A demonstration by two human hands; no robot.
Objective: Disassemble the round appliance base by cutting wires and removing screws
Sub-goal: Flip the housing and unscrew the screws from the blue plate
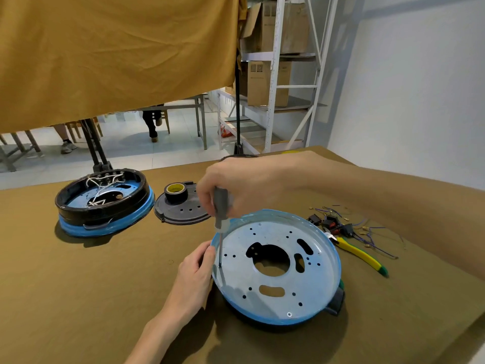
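hands work at frame centre: right hand [236, 185] clamped on screwdriver [220, 214], left hand [195, 274] gripping round base [275, 266] rim; second base [105, 203], tape roll [176, 191], cut wires [367, 232] on brown-clothed table [78, 285].

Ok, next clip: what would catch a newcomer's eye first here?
Front and centre, the right hand drives a grey-handled screwdriver into the left edge of a round blue-rimmed base, which the left hand steadies. A second base, with white wires inside, sits far left; yellow-handled cutters lie right.
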